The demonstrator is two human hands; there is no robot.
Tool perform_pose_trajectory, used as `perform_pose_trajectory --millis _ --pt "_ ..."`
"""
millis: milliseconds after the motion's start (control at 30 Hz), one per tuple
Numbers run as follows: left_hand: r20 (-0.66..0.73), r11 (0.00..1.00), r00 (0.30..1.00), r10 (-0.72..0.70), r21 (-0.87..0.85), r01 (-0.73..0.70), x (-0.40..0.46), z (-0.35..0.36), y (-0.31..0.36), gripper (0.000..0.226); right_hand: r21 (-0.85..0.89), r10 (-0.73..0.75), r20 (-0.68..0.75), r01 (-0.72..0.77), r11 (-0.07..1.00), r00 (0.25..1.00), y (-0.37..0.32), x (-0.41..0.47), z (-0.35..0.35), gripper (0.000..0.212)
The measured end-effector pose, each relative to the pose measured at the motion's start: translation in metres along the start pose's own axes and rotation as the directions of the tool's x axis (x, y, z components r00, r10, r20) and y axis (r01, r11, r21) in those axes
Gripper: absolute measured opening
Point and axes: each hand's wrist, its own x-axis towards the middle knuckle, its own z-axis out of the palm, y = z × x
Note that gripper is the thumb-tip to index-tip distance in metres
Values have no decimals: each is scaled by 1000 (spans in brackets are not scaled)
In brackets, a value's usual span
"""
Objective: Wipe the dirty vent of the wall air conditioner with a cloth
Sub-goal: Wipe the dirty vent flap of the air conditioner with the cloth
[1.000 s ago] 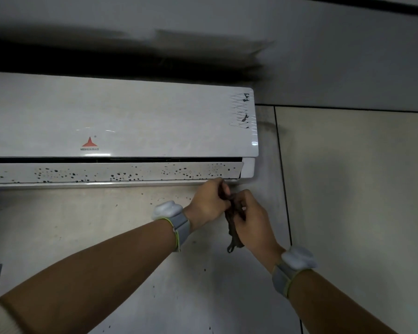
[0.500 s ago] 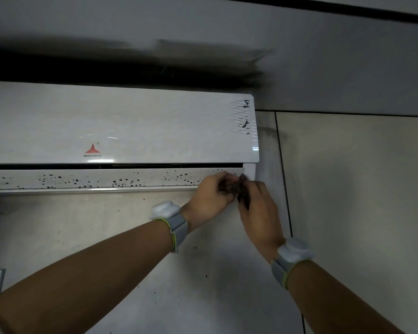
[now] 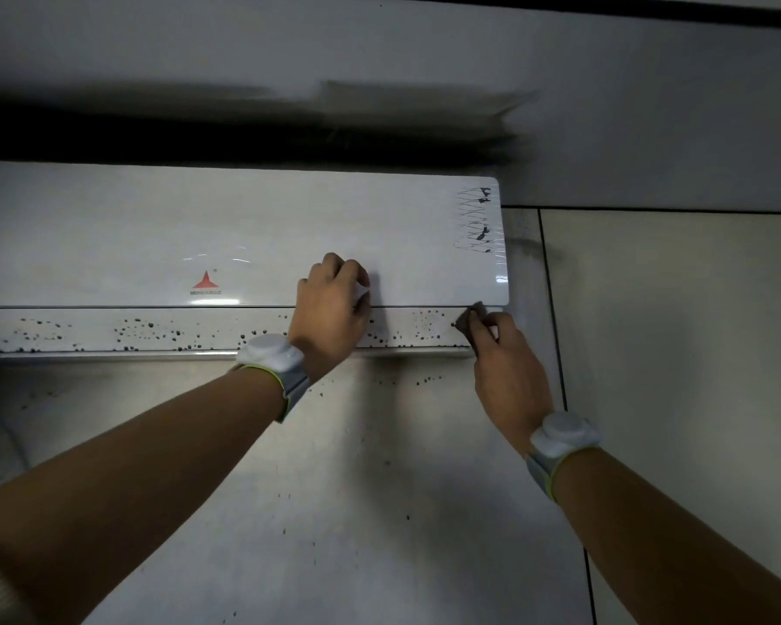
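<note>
Right hand (image 3: pixel 508 372) grip pinching dark cloth (image 3: pixel 470 324) against speckled vent (image 3: pixel 154 329), left hand (image 3: pixel 332 309) – grip curled, braced on panel (image 3: pixel 131 236).

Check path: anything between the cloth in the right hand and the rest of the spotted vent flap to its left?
Yes: the left hand rests across the vent flap, left of the cloth that the right hand presses at the flap's right end. It blocks a leftward wipe.

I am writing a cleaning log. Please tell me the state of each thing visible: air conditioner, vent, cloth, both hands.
air conditioner: mounted on the wall, front panel white
vent flap: speckled with dark spots along its length
cloth: dark, bunched, pressed at the vent's right end
right hand: gripping the cloth
left hand: resting on the unit, no cloth
</note>
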Motion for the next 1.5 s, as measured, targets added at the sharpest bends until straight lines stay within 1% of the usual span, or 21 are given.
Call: perform_pose_trajectory --millis 167,367,467,600,733,900,1000,1133,1300,1400,1500 --pt "34 996 999 29 81 -32 2 -3 -13 17 -109 22 81 -13 994 996 -5 -4 1 71" --pt "72 986 992 107 120 -115 7 1 -13 32 -232 -4 87 24 973 996 -3 -8 -1 77" --pt "87 976 988 129 166 -142 17 7 -5 40 -205 -3 111 26 979 994 -3 -9 0 79" --pt "93 953 976 196 216 -212 25 16 1 40 -186 -3 134 28 982 991 -2 -14 3 83" --pt "118 916 956 270 276 -293 24 16 -6 43 -190 -21 203 60 980 979 2 -22 1 85" --pt "140 859 923 358 340 -384 24 17 -16 42 -240 -42 161 80 968 986 9 -13 -1 88" --pt "131 844 917 377 359 -398 24 18 -17 41 -180 -18 195 54 982 981 8 -21 5 89" --pt "118 819 901 416 381 -428 25 21 -23 43 -197 -4 243 54 979 970 9 -36 16 90" --pt "70 802 887 456 401 -444 24 27 -28 42 -206 -13 248 66 976 969 -1 -35 33 82" --pt "54 801 885 463 403 -444 24 29 -30 42 -168 20 235 20 986 972 -13 -34 42 81" --pt "46 805 887 459 401 -438 23 31 -32 41 -130 54 202 -28 991 978 -26 -36 51 85"
